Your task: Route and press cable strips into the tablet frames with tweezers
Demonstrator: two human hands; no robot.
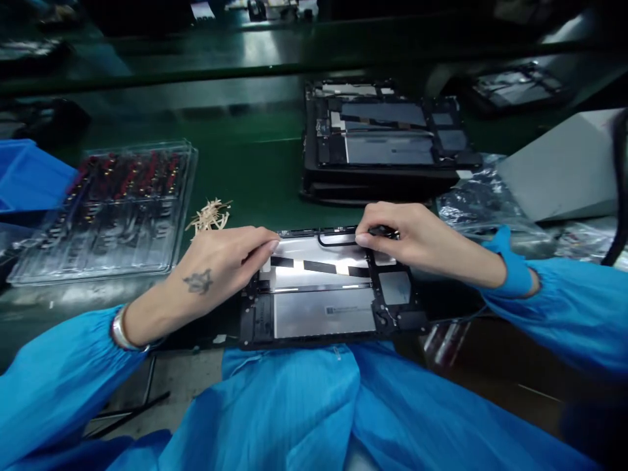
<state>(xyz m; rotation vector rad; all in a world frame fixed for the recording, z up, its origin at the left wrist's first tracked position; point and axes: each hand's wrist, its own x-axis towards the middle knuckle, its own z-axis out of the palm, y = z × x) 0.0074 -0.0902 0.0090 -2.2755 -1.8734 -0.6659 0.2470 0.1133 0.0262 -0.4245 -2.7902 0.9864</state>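
An opened tablet (324, 307) lies back-side up on the green bench right in front of me, its silver battery plates and black frame exposed. My left hand (216, 265) rests on the tablet's upper left corner, fingers pressed together on the edge. My right hand (407, 235) is at the top edge, thumb and fingers pinched on a thin black cable (338, 239) that loops along the frame. Both my arms are in blue sleeves.
A stack of more opened tablets (387, 140) stands behind. At the left lies a clear plastic tray (108, 209) of small red and black parts, with a blue bin (24, 173) beyond it. Pale peeled strips (210, 214) lie nearby. Crumpled plastic bags (471, 199) and a grey box (564, 163) are at the right.
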